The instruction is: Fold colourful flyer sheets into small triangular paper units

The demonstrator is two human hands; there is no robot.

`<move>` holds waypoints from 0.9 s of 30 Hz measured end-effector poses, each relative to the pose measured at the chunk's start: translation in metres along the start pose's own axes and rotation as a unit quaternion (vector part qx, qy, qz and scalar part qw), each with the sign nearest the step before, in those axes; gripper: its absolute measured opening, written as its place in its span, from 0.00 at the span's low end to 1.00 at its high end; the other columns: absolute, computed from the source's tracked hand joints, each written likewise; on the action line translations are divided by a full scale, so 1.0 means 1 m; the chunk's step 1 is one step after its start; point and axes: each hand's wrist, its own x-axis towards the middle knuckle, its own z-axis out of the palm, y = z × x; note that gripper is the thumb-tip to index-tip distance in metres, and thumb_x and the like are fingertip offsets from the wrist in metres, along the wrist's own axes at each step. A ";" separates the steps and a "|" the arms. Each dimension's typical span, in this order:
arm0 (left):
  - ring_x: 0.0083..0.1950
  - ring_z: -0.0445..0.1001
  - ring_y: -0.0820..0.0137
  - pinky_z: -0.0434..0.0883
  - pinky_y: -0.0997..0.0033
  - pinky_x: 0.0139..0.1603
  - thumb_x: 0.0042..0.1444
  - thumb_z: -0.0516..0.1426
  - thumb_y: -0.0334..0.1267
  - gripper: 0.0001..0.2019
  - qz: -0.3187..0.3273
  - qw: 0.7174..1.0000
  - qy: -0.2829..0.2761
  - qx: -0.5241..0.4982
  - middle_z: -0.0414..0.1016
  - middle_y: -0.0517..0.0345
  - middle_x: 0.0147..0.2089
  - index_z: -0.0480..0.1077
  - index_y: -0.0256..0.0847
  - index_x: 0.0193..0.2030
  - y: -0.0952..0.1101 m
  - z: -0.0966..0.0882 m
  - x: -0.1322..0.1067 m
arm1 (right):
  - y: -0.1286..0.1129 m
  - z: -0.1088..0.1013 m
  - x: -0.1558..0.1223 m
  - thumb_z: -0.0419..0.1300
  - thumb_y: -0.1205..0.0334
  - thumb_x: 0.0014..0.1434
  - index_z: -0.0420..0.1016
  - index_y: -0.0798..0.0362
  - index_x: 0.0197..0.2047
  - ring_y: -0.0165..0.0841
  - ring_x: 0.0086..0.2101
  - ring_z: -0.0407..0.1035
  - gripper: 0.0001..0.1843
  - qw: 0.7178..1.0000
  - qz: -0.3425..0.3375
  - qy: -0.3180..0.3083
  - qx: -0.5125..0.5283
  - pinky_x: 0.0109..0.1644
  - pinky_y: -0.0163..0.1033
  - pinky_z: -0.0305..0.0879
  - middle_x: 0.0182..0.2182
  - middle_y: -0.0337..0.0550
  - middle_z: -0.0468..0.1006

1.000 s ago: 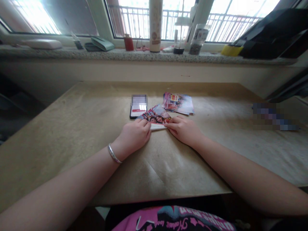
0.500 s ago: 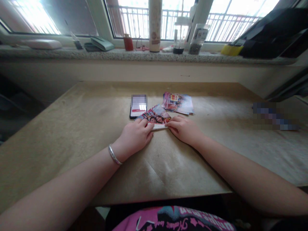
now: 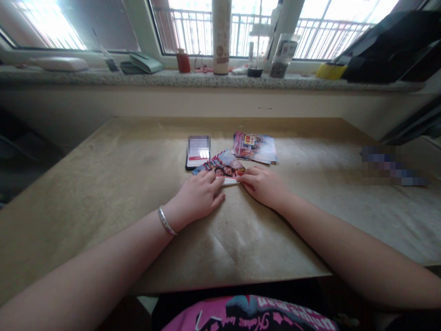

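A colourful printed flyer (image 3: 229, 166), folded into a pointed shape, lies on the table with a white strip along its near edge. My left hand (image 3: 201, 195) holds it down, fingers close together and bent over its lower left part, thumb apart on the table side. At the flyer's right corner, the fingers of my right hand (image 3: 260, 184) pinch the edge against the tabletop. Just behind the flyer's left end is a phone (image 3: 199, 162) with its screen lit. A small stack of similar flyers (image 3: 260, 147) rests behind its right end.
The table (image 3: 103, 193) has a smooth beige cover. A blurred-out item (image 3: 392, 166) lies at the far right. Along the granite windowsill (image 3: 193, 80) stand a red bottle (image 3: 183, 61), a tall pale cylinder (image 3: 221, 46), clear containers (image 3: 280, 57) and a black bag (image 3: 386, 50).
My left hand has slid a little to the right along the flyer's near edge, uncovering more of its left tip. My right hand stays nearly still.
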 end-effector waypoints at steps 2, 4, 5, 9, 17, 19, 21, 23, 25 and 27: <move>0.48 0.67 0.58 0.68 0.59 0.50 0.64 0.48 0.47 0.21 0.009 1.000 0.003 0.001 0.70 0.46 0.48 0.67 0.37 0.57 -0.001 -0.001 0.001 | 0.000 -0.002 -0.001 0.52 0.62 0.64 0.79 0.49 0.45 0.35 0.40 0.70 0.14 1.000 0.005 -0.008 0.000 0.40 0.37 0.61 0.38 0.44 0.78; 0.48 0.67 0.58 0.68 0.60 0.49 0.64 0.49 0.46 0.20 0.013 1.000 0.006 0.002 0.70 0.46 0.48 0.67 0.38 0.57 -0.001 -0.002 0.001 | 0.000 -0.004 -0.002 0.52 0.63 0.64 0.79 0.50 0.44 0.34 0.40 0.70 0.14 1.000 0.008 -0.012 0.003 0.40 0.37 0.61 0.39 0.44 0.78; 0.48 0.67 0.58 0.68 0.60 0.49 0.64 0.49 0.45 0.20 0.013 1.000 0.007 0.001 0.70 0.46 0.48 0.68 0.38 0.57 -0.001 -0.002 0.001 | 0.000 -0.004 -0.002 0.52 0.63 0.64 0.79 0.50 0.43 0.34 0.40 0.70 0.13 1.000 0.010 -0.012 0.004 0.41 0.37 0.61 0.39 0.44 0.78; 0.48 0.66 0.58 0.68 0.59 0.49 0.63 0.49 0.42 0.19 0.017 1.000 0.011 -0.007 0.70 0.46 0.48 0.68 0.38 0.57 -0.002 -0.002 0.001 | 0.000 -0.005 -0.002 0.52 0.62 0.63 0.79 0.51 0.41 0.35 0.40 0.70 0.13 1.000 0.016 -0.012 0.008 0.42 0.37 0.61 0.38 0.45 0.78; 0.49 0.66 0.58 0.68 0.58 0.50 0.63 0.48 0.43 0.19 0.011 1.000 0.005 -0.008 0.70 0.46 0.49 0.68 0.39 0.57 -0.002 -0.001 0.000 | 0.005 -0.008 -0.005 0.53 0.63 0.62 0.80 0.49 0.39 0.34 0.38 0.71 0.13 0.999 0.039 -0.019 0.020 0.40 0.36 0.61 0.37 0.43 0.78; 0.49 0.66 0.58 0.68 0.58 0.50 0.63 0.49 0.43 0.19 0.009 1.000 0.003 -0.009 0.70 0.46 0.50 0.67 0.39 0.57 -0.002 -0.002 0.000 | 0.008 -0.008 -0.006 0.54 0.63 0.61 0.81 0.48 0.39 0.33 0.37 0.71 0.13 0.998 0.045 -0.021 0.024 0.39 0.36 0.61 0.37 0.42 0.78; 0.49 0.66 0.58 0.68 0.59 0.49 0.63 0.49 0.43 0.19 0.009 1.000 0.003 -0.009 0.69 0.46 0.50 0.67 0.40 0.58 -0.001 -0.002 0.000 | 0.011 -0.009 -0.006 0.54 0.62 0.61 0.81 0.48 0.39 0.33 0.37 0.72 0.13 0.998 0.045 -0.021 0.031 0.39 0.36 0.61 0.38 0.42 0.79; 0.49 0.66 0.58 0.68 0.59 0.49 0.63 0.48 0.42 0.19 0.009 1.000 0.001 -0.006 0.70 0.46 0.50 0.67 0.39 0.57 -0.001 -0.004 0.000 | 0.013 -0.010 -0.006 0.54 0.62 0.61 0.81 0.48 0.38 0.34 0.37 0.72 0.13 0.998 0.045 -0.023 0.035 0.39 0.36 0.61 0.38 0.42 0.79; 0.49 0.66 0.58 0.68 0.59 0.49 0.63 0.48 0.42 0.19 0.009 1.000 -0.004 -0.003 0.70 0.46 0.50 0.67 0.38 0.57 -0.001 -0.005 0.000 | 0.015 -0.012 -0.007 0.55 0.62 0.61 0.82 0.48 0.38 0.34 0.37 0.72 0.13 0.998 0.049 -0.030 0.036 0.38 0.36 0.62 0.38 0.42 0.79; 0.48 0.66 0.58 0.68 0.59 0.48 0.63 0.48 0.42 0.19 0.008 1.000 -0.005 -0.002 0.70 0.45 0.50 0.67 0.38 0.57 0.000 -0.005 0.000 | 0.016 -0.014 -0.007 0.55 0.62 0.60 0.82 0.47 0.38 0.34 0.37 0.72 0.12 0.997 0.056 -0.034 0.034 0.38 0.36 0.62 0.37 0.42 0.79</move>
